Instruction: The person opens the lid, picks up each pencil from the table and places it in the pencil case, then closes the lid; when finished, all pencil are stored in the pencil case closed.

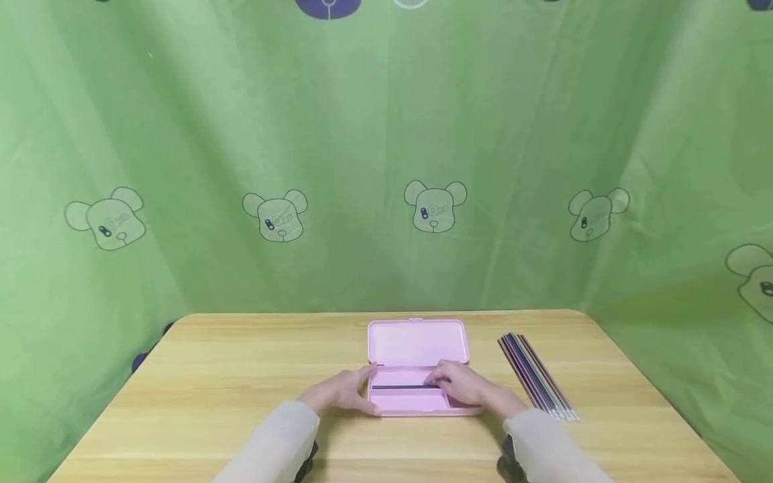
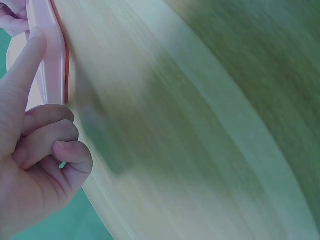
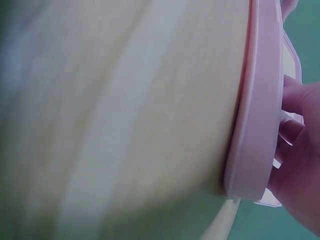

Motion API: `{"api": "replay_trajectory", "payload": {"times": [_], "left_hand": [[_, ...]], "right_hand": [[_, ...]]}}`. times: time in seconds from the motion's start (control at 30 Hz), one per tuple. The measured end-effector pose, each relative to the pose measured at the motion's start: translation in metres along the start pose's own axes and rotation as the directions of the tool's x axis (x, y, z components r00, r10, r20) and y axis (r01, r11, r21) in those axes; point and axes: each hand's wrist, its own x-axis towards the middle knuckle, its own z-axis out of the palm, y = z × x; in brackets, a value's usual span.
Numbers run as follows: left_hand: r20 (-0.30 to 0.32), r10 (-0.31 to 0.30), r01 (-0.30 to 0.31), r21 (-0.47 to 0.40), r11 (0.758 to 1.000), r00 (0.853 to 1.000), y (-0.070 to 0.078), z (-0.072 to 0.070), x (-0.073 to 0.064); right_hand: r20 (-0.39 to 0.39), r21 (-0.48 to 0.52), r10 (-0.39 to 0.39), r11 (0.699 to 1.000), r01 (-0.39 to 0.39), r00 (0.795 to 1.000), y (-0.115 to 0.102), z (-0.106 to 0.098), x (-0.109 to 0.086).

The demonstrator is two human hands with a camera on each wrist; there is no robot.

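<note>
A pink pencil case (image 1: 407,401) lies on the table with its lid (image 1: 419,342) tipped back. My left hand (image 1: 347,390) grips the case's left end, thumb at the front edge and fingers toward the hinge. In the left wrist view that thumb (image 2: 34,50) lies against the pink wall. Inside the long rear compartment is a dark pencil (image 1: 398,387). My right hand (image 1: 461,382) reaches over the case's right part, its curled fingers holding the pencil near its right end. The right wrist view shows those fingers (image 3: 295,97) inside the rim; their tips are hidden.
To the right of the case, several pencils (image 1: 534,376) lie side by side at a slant, pale ends toward me. The wooden table (image 1: 241,362) has rounded far corners. A green curtain (image 1: 362,268) with bear-head prints hangs behind and around it.
</note>
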Motion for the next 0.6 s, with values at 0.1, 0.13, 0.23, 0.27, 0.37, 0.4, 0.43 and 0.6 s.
{"api": "replay_trajectory", "payload": {"times": [0.1, 0.13, 0.23, 0.27, 0.37, 0.4, 0.43, 0.6], "left_hand": [[0.004, 0.002, -0.002, -0.001, 1.000, 1.000, -0.0004, 0.0006, 0.0001], [0.006, 0.004, -0.004, -0.002, 1.000, 1.000, -0.0002, 0.0006, 0.0000], [0.007, 0.004, -0.004, -0.005, 1.000, 1.000, -0.0007, -0.0001, 0.0007], [0.006, 0.003, -0.003, -0.004, 1.000, 1.000, -0.0009, -0.0005, 0.0010], [0.009, 0.000, 0.001, -0.005, 1.000, 1.000, -0.0010, -0.0010, 0.0012], [0.008, 0.001, 0.000, -0.004, 1.000, 1.000, -0.0009, -0.0011, 0.0010], [0.008, 0.003, -0.003, -0.003, 1.000, 1.000, -0.0009, -0.0010, 0.0010], [0.008, 0.001, -0.001, -0.012, 1.000, 1.000, 0.0003, 0.0003, 0.0000]], "right_hand": [[-0.004, 0.066, 0.012, 0.998, -0.012, 1.000, 0.0006, 0.0001, -0.0016], [-0.009, 0.087, 0.017, 0.996, -0.016, 1.000, 0.0008, 0.0003, -0.0019], [-0.023, 0.142, 0.041, 0.989, -0.037, 0.999, 0.0011, 0.0004, -0.0023], [-0.029, 0.153, 0.047, 0.987, -0.042, 0.998, 0.0013, 0.0003, -0.0021], [-0.032, 0.174, 0.062, 0.983, -0.055, 0.998, 0.0013, 0.0006, -0.0019], [-0.034, 0.176, 0.063, 0.983, -0.056, 0.997, 0.0014, 0.0008, -0.0016], [-0.036, 0.177, 0.063, 0.983, -0.055, 0.997, 0.0014, 0.0008, -0.0013], [-0.043, 0.177, 0.076, 0.982, -0.067, 0.996, 0.0010, 0.0024, -0.0012]]}}
